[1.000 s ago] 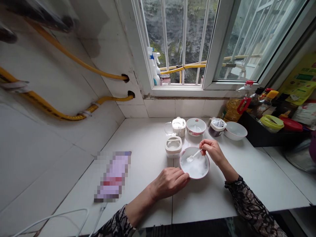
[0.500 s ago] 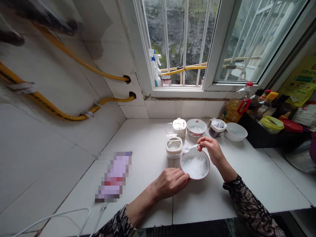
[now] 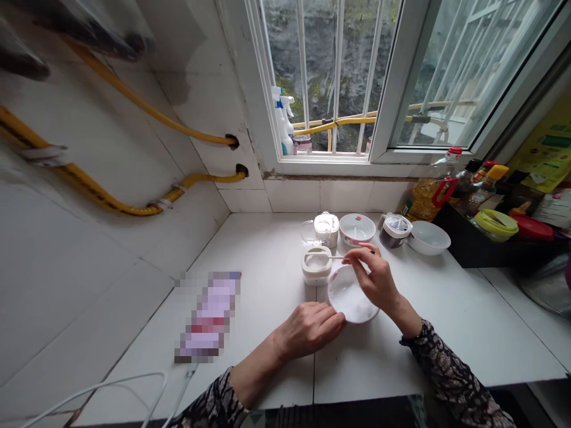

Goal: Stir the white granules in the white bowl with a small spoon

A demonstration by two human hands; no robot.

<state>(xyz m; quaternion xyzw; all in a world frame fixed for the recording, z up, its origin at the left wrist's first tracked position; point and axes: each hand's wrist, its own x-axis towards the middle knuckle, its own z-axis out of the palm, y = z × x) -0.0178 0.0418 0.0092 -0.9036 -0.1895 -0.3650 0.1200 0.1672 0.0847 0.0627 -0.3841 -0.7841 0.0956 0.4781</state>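
My left hand [image 3: 310, 328] grips the near left rim of a bowl [image 3: 352, 297] holding white powder. Pinched in the fingers of my right hand [image 3: 373, 276] is a small white spoon [image 3: 336, 257], which lies over the mouth of an open-topped white jar [image 3: 316, 274]. The spoon's bowl is at the jar's opening; whether it carries powder I cannot tell. My right hand hovers above the far right part of the bowl and hides some of its rim. Behind the jar stands another white jar [image 3: 328, 229] with its clear lid raised.
At the back are a flowered bowl [image 3: 357, 229], a jar of dark contents [image 3: 395, 232] and a white bowl [image 3: 429, 239]. An oil bottle [image 3: 426, 193] and other bottles stand right. A blurred-out purple object [image 3: 214, 315] with a white cable [image 3: 181, 392] lies left.
My right hand has carried the spoon leftward from above the bowl's far rim to over the open jar. My left hand still holds the bowl's rim.
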